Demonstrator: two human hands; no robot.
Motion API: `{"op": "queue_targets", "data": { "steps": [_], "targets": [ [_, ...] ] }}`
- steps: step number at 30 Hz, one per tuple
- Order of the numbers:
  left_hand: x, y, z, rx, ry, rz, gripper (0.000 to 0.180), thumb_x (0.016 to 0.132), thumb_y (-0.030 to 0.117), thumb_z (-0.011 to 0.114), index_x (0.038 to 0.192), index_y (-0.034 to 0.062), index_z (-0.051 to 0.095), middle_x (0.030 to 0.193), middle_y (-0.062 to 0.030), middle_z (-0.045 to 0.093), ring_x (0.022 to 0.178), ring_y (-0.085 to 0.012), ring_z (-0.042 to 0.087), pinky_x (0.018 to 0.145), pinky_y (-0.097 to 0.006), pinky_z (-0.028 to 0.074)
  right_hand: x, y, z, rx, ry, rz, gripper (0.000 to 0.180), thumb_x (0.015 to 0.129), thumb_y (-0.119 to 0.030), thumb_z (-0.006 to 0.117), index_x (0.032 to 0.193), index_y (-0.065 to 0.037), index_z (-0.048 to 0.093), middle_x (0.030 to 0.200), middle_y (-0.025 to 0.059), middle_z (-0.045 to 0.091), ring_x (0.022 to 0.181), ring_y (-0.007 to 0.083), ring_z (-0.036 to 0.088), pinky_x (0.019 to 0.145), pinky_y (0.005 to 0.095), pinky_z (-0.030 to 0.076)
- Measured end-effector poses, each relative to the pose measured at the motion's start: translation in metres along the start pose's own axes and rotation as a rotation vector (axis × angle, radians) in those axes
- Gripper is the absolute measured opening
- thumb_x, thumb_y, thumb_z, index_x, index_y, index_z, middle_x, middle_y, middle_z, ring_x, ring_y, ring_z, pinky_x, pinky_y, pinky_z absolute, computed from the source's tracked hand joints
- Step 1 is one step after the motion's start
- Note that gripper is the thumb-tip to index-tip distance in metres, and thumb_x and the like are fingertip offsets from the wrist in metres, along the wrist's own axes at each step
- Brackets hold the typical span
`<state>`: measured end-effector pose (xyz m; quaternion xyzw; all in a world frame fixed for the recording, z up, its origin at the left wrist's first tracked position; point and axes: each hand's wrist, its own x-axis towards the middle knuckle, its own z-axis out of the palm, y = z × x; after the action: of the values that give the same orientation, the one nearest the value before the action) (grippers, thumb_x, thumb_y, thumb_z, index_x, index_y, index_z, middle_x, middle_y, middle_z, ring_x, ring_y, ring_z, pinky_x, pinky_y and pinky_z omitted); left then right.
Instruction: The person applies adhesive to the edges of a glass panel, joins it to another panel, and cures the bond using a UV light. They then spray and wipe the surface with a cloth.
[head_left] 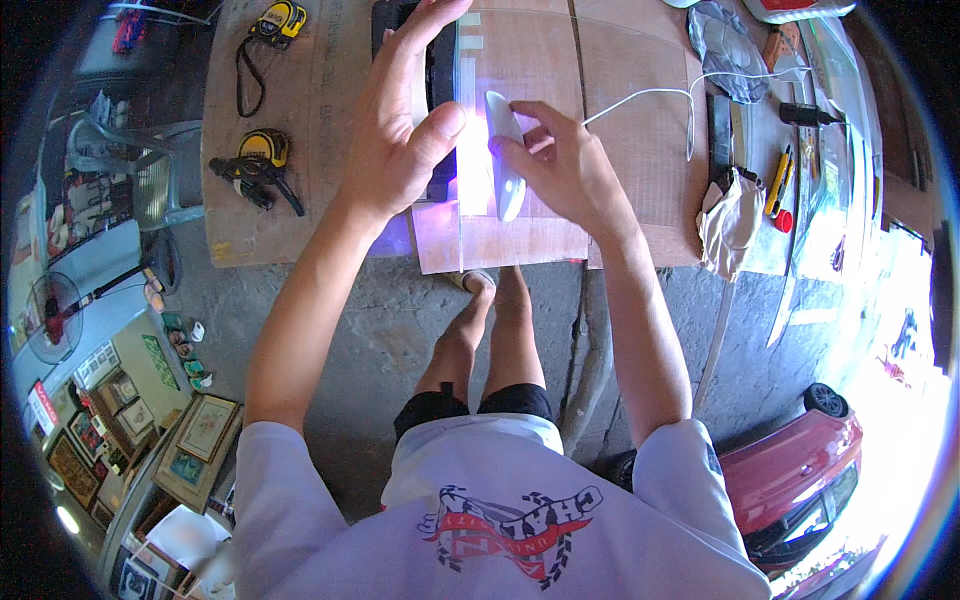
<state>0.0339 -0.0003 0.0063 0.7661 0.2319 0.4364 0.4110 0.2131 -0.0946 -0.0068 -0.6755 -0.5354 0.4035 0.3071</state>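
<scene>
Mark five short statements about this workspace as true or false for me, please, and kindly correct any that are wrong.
1. The right hand holds a white handheld lamp. True.
2. The left hand grips a tape measure. False: the left hand is open, and both yellow-and-black tape measures lie apart from it on the wooden tabletop.
3. A white cord shows to the right of the right hand. True.
4. The car at the lower right is blue. False: the car is red.
5. A fan stands on the left side of the view. True.
</scene>
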Motion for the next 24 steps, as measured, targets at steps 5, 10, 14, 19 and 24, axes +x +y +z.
{"op": "queue_targets", "data": {
  "steps": [5, 10, 14, 19, 24],
  "targets": [
    [-0.001, -0.002, 0.003, -0.066, 0.056, -0.021, 0.094, 0.095, 0.066, 0.053, 0.152, -0.0065, 0.035, 0.158, -0.0244, 0.037, 0.15, -0.0336, 0.032, 0.125, -0.049, 0.017, -0.028, -0.004, 0.002, 0.085, 0.005, 0.064, 0.052, 0.088, -0.028, 0.076, 0.128, 0.003, 0.064, 0.097, 0.0263, 0.075, 0.088, 0.0323, 0.077, 0.074, 0.0401, 0.061],
    [-0.002, 0.005, 0.008, -0.185, 0.073, -0.085, 0.101, 0.094, 0.067, 0.056, 0.153, -0.011, 0.029, 0.159, -0.0265, 0.033, 0.151, -0.0339, 0.028, 0.125, -0.049, 0.017, -0.045, -0.003, 0.009, 0.078, 0.002, 0.07, 0.051, 0.094, -0.027, 0.074, 0.137, -0.002, 0.061, 0.102, 0.0221, 0.074, 0.088, 0.028, 0.075, 0.076, 0.0409, 0.063],
    [-0.001, 0.01, 0.007, -0.196, 0.061, -0.078, 0.101, 0.094, 0.066, 0.057, 0.153, -0.011, 0.029, 0.16, -0.0263, 0.033, 0.152, -0.034, 0.027, 0.126, -0.049, 0.016, -0.049, -0.001, 0.012, 0.079, 0.01, 0.063, 0.052, 0.094, -0.027, 0.074, 0.137, -0.002, 0.061, 0.102, 0.0222, 0.073, 0.088, 0.0282, 0.075, 0.076, 0.0399, 0.063],
    [-0.001, -0.004, 0.006, -0.158, 0.042, -0.026, 0.096, 0.095, 0.063, 0.058, 0.152, -0.0099, 0.031, 0.16, -0.0245, 0.034, 0.152, -0.0328, 0.028, 0.126, -0.048, 0.017, -0.051, 0.003, 0.011, 0.156, 0.005, 0.09, 0.05, 0.093, -0.024, 0.074, 0.135, 0.0, 0.061, 0.099, 0.0208, 0.074, 0.088, 0.0245, 0.075, 0.075, 0.0366, 0.061],
    [0.001, -0.018, 0.0, 0.015, 0.025, 0.132, 0.083, 0.097, 0.055, 0.057, 0.151, -0.0054, 0.039, 0.155, -0.0221, 0.044, 0.149, -0.0311, 0.035, 0.125, -0.045, 0.021, -0.051, 0.011, 0.015, 0.309, 0.013, 0.095, 0.045, 0.093, -0.017, 0.074, 0.133, 0.0, 0.062, 0.095, 0.0153, 0.074, 0.084, 0.0169, 0.072, 0.072, 0.0311, 0.058]
  ]
}}
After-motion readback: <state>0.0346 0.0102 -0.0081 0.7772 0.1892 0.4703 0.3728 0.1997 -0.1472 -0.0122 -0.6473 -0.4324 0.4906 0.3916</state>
